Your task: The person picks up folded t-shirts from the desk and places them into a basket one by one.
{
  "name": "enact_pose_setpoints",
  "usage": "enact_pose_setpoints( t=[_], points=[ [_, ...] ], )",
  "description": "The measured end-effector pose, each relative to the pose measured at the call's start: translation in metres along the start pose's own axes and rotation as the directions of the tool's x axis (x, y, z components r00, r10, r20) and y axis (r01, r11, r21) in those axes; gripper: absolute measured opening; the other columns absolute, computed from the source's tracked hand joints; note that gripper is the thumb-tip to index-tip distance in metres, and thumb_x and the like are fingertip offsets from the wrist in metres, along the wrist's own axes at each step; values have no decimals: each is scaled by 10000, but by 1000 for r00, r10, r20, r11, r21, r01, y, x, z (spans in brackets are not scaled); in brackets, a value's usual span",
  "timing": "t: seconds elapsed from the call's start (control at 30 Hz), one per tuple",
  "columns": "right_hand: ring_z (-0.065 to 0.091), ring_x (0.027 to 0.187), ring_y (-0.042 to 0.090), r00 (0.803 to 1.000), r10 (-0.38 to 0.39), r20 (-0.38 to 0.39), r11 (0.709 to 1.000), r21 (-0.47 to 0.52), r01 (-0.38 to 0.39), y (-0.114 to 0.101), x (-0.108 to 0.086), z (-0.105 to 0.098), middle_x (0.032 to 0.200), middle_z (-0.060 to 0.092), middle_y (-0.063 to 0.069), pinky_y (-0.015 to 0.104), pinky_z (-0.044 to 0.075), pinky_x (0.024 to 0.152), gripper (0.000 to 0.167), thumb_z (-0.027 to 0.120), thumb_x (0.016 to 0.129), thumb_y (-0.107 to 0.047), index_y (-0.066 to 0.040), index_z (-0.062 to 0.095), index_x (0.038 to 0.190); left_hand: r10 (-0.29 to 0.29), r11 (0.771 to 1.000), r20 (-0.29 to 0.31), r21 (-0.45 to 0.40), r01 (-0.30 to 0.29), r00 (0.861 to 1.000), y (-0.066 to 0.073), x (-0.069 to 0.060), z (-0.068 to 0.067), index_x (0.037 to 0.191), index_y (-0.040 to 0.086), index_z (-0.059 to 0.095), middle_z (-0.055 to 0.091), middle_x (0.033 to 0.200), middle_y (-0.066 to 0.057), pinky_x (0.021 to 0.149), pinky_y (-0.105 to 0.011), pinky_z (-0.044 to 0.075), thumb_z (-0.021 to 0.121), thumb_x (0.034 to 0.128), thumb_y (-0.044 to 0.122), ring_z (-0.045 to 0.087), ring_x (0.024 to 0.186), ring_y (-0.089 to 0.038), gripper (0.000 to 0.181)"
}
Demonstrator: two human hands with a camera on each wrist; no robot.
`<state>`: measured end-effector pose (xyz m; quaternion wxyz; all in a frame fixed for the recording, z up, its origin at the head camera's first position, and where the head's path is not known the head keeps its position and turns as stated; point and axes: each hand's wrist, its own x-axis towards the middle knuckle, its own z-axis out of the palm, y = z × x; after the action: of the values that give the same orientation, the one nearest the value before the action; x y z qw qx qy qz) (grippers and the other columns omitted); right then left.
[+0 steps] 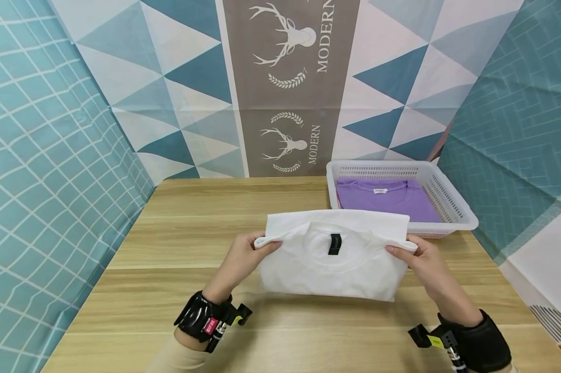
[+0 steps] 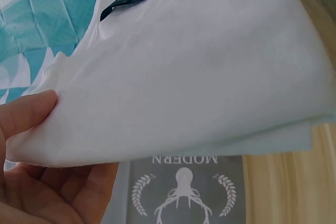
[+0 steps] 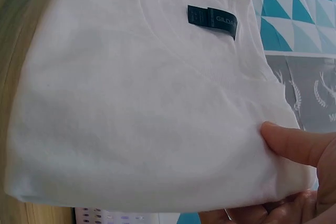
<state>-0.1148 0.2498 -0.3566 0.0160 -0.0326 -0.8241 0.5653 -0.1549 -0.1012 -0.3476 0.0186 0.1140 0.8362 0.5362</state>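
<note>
A folded white T-shirt [image 1: 290,269] with a black neck label [image 1: 335,244] is held up over the wooden table, its collar toward the top. My left hand [image 1: 249,257] pinches its left upper edge, thumb in front and fingers behind. At the opposite upper edge my right hand [image 1: 425,261] grips it the same way. In the left wrist view the thumb [image 2: 31,111] presses on the white cloth [image 2: 173,87]. The right wrist view shows the other thumb [image 3: 294,142] on the shirt [image 3: 115,108], near the label [image 3: 212,20].
A white plastic basket [image 1: 448,199] stands at the table's back right, partly behind the shirt. Inside it lies a folded purple shirt [image 1: 388,199] with a white label. The wooden table [image 1: 178,248] extends left and front. Patterned cloth [image 1: 285,103] hangs behind it.
</note>
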Motion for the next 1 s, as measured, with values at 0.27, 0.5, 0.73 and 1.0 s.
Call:
enact_pose_setpoints(
  t=[0.27, 0.5, 0.73, 1.0],
  points=[
    [563, 734, -87, 998, -15, -61, 998, 57, 19, -3, 5, -11, 796, 611, -310, 152, 482, 640, 347, 630, 922, -117, -454, 614, 841, 30, 999, 0, -27, -30, 1000, 10, 13, 9, 1032, 52, 734, 723, 960, -87, 687, -200, 449, 704, 864, 156, 521, 770, -75, 200],
    [564, 721, -94, 994, -18, -107, 992, 126, 31, 1, 9, -28, 782, 624, -287, 126, 467, 620, 328, 628, 919, -96, -408, 636, 820, 105, 993, 0, -58, -105, 995, 18, 30, 27, 1035, 22, 731, 737, 1013, -152, 672, -201, 466, 697, 867, 150, 554, 782, -55, 214],
    [559, 718, -90, 985, -22, -171, 993, 114, 42, 6, 14, -46, 798, 615, -291, 129, 451, 615, 252, 640, 920, -163, -409, 633, 868, 157, 984, -6, -78, -157, 988, 24, 48, 45, 971, -15, 723, 716, 910, -151, 615, -188, 413, 702, 859, 131, 497, 708, -75, 185],
    [535, 753, -85, 973, 28, -229, 999, 30, -22, 0, 19, -66, 826, 581, -301, 136, 467, 619, 76, 643, 920, -283, -351, 635, 888, 171, 985, 17, -39, -170, 985, 41, 64, 60, 1016, 5, 723, 701, 888, -110, 591, -178, 376, 693, 875, 175, 459, 684, -91, 223]
  ],
)
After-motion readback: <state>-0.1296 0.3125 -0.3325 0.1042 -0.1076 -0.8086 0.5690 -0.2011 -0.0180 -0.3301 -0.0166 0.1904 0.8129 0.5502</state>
